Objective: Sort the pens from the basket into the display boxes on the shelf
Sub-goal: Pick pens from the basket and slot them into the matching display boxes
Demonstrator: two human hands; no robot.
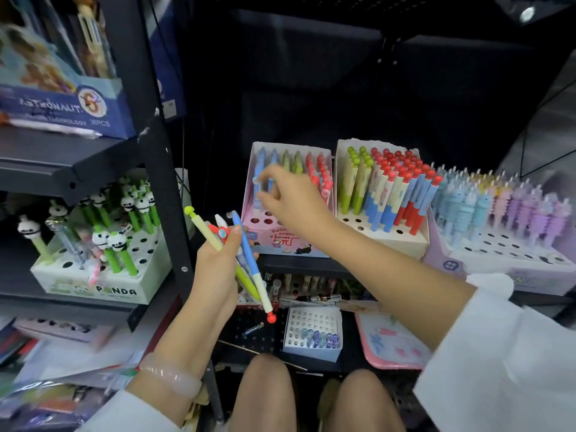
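Sorting pens at a dark shelf, seen from the head camera.

A bundle of pens (241, 244) was gripped in the curled fingers of the left hand (215, 263), below the pink display box (290, 241). A blue pen (257, 194) was pinched by the right hand (290, 201) at the box's left column, among pens already stood there. Beside it, a white display box (386, 235) was filled with red-capped pens.

Pink bracelet (170, 376), pink tray (389, 344)
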